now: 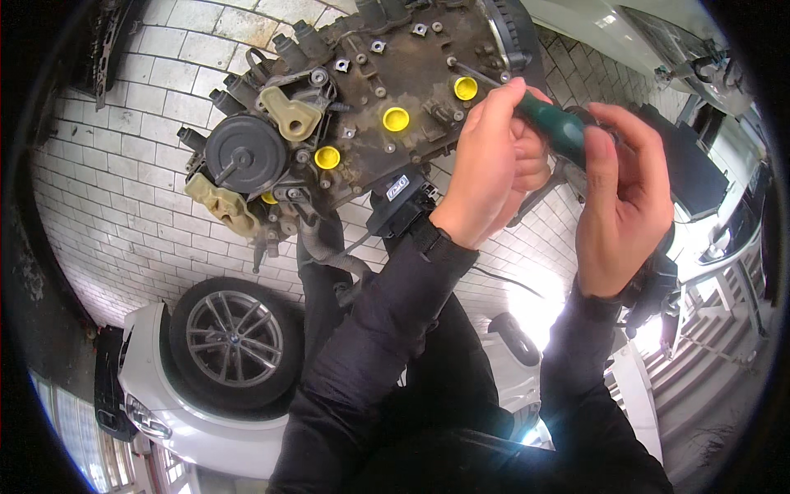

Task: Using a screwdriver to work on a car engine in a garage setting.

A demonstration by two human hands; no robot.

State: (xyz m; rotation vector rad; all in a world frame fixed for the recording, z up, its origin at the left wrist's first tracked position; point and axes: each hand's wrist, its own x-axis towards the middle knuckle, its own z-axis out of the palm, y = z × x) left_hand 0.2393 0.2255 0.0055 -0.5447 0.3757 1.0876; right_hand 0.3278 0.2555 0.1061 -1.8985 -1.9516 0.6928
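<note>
A dirty dark engine (411, 62) fills the top middle, with yellow caps (396, 118), tan brackets (290, 113) and a round black housing (239, 154). A green-handled screwdriver (556, 128) points up and left, its shaft reaching a small fastener (452, 62) on the engine's top. My left hand (491, 169) is closed around the front of the screwdriver, where shaft meets handle. My right hand (619, 193) grips the rear of the green handle, thumb pressed on it. A black box-shaped part (387, 212) with a white label hangs at the engine's lower edge.
A white car (141, 364) with an alloy wheel (233, 339) stands at lower left, another white body panel (642, 37) at upper right. Dark panels (683, 165) sit at right. The floor is white tile (107, 206), with a thin cable (510, 284) hanging below the engine.
</note>
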